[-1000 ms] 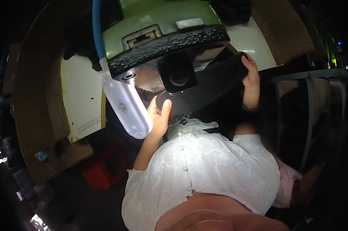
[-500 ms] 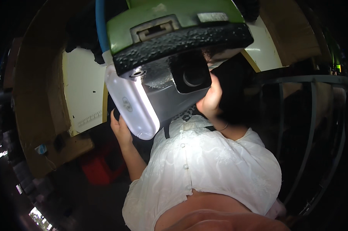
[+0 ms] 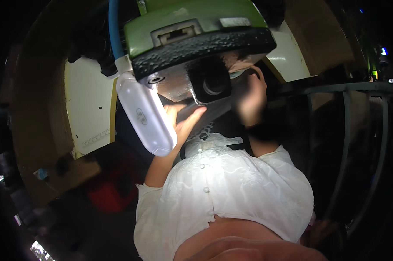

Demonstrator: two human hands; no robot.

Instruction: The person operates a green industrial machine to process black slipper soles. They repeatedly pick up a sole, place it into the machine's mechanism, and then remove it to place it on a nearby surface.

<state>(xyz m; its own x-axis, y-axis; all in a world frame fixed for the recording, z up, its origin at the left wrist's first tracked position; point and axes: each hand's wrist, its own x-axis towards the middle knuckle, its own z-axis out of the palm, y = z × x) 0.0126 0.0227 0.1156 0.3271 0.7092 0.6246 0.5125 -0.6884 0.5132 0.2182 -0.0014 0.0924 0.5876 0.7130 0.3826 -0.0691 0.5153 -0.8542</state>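
Observation:
A head-worn device fills the top of the view: a green housing point(image 3: 192, 21), a black textured band point(image 3: 205, 48), a round lens point(image 3: 211, 82) and a white oblong pod point(image 3: 146, 115) on a blue cable point(image 3: 114, 26). My left hand point(image 3: 183, 119) is raised under the device, fingers apart, tips against its grey underside beside the pod. Blurred, my right hand point(image 3: 248, 100) is up at the device's right side, by the lens; its grip is unclear. Below are my white buttoned blouse point(image 3: 222, 191) and a dark strap point(image 3: 244, 139) at the neck.
A cream panel point(image 3: 90, 108) and brown board-like surfaces point(image 3: 35, 130) lie to the left. A red object point(image 3: 114, 187) sits in the dark at lower left. A dark metal frame with curved bars point(image 3: 344, 130) stands to the right.
My left hand has come up from beside my chest to the device's underside, fingers spread. My right hand stays by the lens. The device sits slightly higher in view.

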